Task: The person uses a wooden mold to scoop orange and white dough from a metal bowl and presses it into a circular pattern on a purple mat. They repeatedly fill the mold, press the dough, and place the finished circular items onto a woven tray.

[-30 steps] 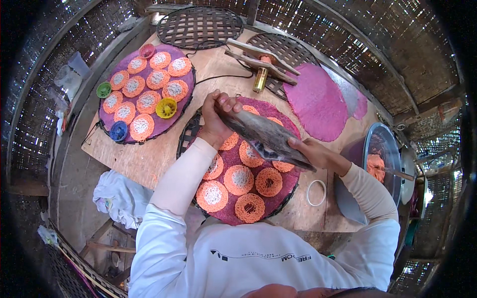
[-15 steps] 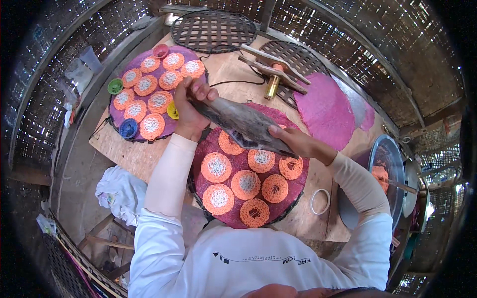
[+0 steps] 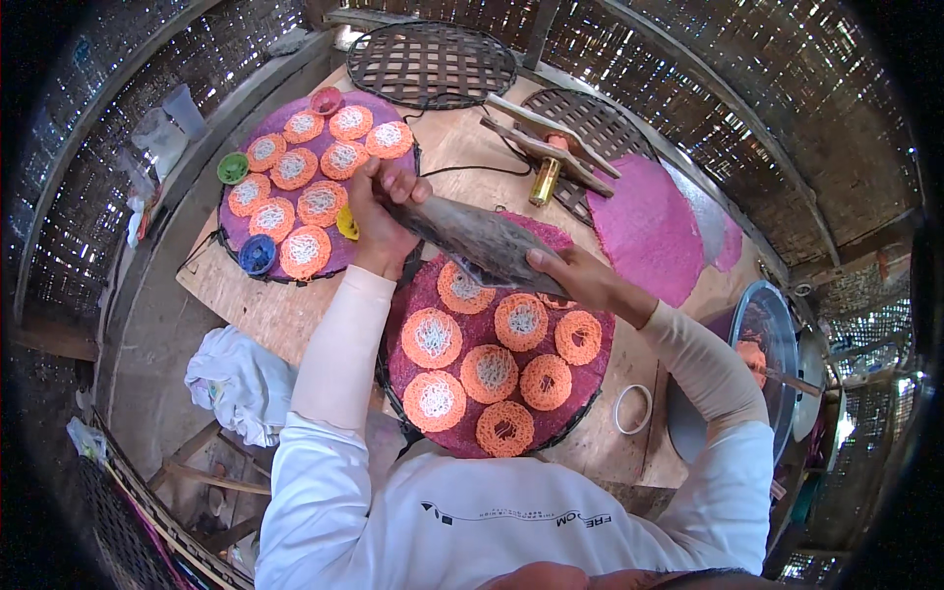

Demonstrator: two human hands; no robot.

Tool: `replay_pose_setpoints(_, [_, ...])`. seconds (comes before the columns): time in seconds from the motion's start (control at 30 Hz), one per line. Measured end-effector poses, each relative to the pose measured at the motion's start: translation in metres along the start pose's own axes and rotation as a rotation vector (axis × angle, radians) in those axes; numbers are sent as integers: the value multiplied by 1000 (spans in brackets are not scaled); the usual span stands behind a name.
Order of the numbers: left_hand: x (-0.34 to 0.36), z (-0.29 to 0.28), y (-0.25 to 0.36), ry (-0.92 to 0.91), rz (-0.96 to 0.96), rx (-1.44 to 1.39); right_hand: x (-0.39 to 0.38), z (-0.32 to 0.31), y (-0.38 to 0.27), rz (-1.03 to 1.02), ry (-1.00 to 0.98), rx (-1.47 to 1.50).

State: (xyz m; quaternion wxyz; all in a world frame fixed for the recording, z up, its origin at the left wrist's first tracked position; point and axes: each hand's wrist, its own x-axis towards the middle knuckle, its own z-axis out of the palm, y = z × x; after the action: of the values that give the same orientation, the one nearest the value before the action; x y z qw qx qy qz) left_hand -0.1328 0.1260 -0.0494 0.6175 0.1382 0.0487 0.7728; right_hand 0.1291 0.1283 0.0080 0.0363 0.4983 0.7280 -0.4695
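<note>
My left hand (image 3: 387,221) has its fingers wrapped round the upper left end of a long, grey, streaked, flattish thing (image 3: 472,233); I cannot make out its kind. My right hand (image 3: 582,279) grips its lower right end, thumb on top. It is held tilted above a round tray lined with magenta mesh cloth (image 3: 460,317). On that cloth lie several round orange noodle-like cakes (image 3: 431,336), most with white strands in the middle. Some near the right edge (image 3: 546,382) show no white. The grey thing hides the tray's far part.
A second round tray (image 3: 278,108) at the far left holds similar cakes and small coloured cups (image 3: 258,253). Behind stand a wooden press with a brass cylinder (image 3: 547,179), woven racks (image 3: 433,64) and pink cloth (image 3: 644,231). At right are a white ring (image 3: 631,409) and a bucket (image 3: 770,310).
My right hand and the right end of the grey thing have shifted slightly left, uncovering more of the cakes beneath. The whole scene has moved slightly in the view. Both hands keep their hold.
</note>
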Motion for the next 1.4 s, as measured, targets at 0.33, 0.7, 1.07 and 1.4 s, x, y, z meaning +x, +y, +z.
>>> replay_pose_setpoints(0.33, [36, 38, -47, -258, -189, -71, -26, -46, 14, 119, -22, 236])
replay_pose_setpoints(0.7, [49, 12, -66, -40, -211, -14, -4, -33, 41, 65, 155, 38])
replay_pose_setpoints(1.07, [61, 54, -57, -221, -138, 58, -3, -44, 43, -47, 218, 146])
replay_pose_setpoints(1.4, [30, 44, -131, -24, -341, -63, -62, -45, 90, 218, 222, 121])
